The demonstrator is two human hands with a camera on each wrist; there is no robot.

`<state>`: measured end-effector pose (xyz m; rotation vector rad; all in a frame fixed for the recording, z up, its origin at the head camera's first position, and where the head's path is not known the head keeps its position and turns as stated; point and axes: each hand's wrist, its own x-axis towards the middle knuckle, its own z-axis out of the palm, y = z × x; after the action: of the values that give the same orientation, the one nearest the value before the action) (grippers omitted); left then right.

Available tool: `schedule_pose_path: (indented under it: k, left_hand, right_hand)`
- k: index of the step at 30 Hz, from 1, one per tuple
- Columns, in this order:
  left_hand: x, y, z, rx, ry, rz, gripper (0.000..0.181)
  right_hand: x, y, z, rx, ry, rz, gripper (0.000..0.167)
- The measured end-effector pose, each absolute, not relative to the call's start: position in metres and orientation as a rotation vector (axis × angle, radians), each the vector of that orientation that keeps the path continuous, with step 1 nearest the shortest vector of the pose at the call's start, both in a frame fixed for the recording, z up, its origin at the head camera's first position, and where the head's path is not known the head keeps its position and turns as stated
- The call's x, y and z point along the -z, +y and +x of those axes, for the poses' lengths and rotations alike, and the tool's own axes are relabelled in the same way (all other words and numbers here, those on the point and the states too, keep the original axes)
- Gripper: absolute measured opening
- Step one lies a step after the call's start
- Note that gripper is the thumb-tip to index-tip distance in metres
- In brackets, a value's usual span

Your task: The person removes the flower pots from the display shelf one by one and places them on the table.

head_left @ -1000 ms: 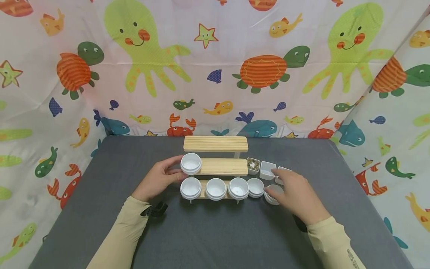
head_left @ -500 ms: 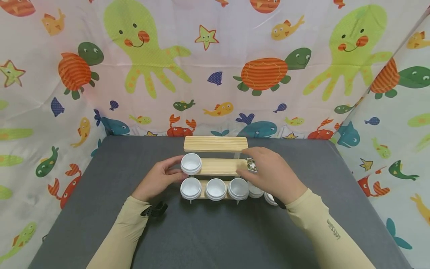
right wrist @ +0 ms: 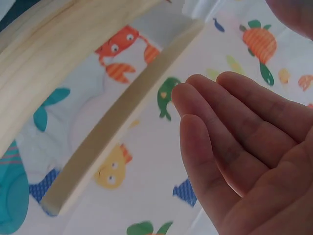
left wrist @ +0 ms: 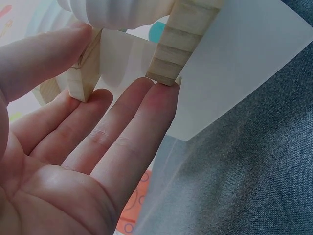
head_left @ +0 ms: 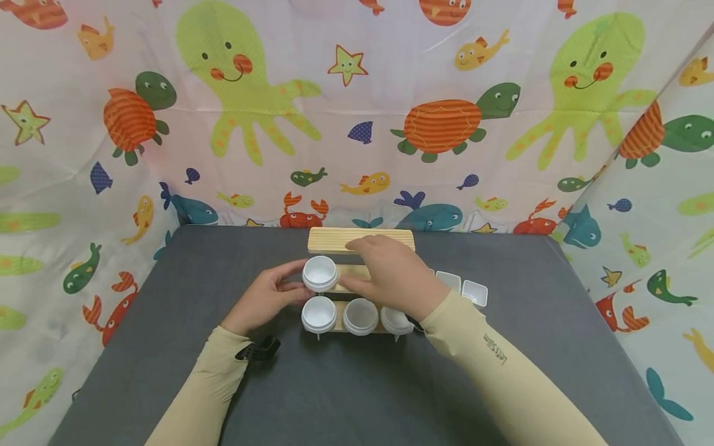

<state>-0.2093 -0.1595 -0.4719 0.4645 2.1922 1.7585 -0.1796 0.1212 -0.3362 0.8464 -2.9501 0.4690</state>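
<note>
Two bare hands at a three-tiered rack of pale wooden shelves (head_left: 326, 241), which stood on a table covered in dark grey cloth (head_left: 334, 390). The left hand (head_left: 268, 298) lay at the rack's left end; its long fingers (left wrist: 161, 100) were nearly straight, with fingertips against the wooden shelf ends, and its thumb stood apart from them. Whether the thumb also touched the round white cup above it could not be told. That ribbed round white cup (head_left: 320, 277) sat upright at the left end of the middle shelf (head_left: 352, 272). Three similar white cups (head_left: 360, 318) stood in a row on the front shelf (head_left: 339, 313), the rightmost partly covered by the right arm. The right hand (head_left: 393, 272) was poised over the rack, hiding the right part of the middle shelf; its fingers were slightly bent, the thumb set wide of them, and the palm held nothing. Beyond the right forearm, square white dishes (head_left: 475, 292) stood to the right of the rack. A white curtain printed with sea animals (head_left: 329, 136) formed the background.
</note>
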Motion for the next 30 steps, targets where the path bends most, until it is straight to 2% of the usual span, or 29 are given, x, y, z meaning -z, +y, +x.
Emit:
schedule_pose_path:
  k: [12, 30]
  left_hand:
    - [0.476, -0.163, -0.208, -1.749, 2.203, 0.494, 0.070]
    - [0.475, -0.161, -0.207, -1.745, 2.192, 0.492, 0.069]
  right_hand:
    - [0.347, 0.087, -0.192, -0.430, -2.928, 0.975, 0.062]
    - [0.353, 0.076, -0.191, -0.359, -2.887, 1.025, 0.061]
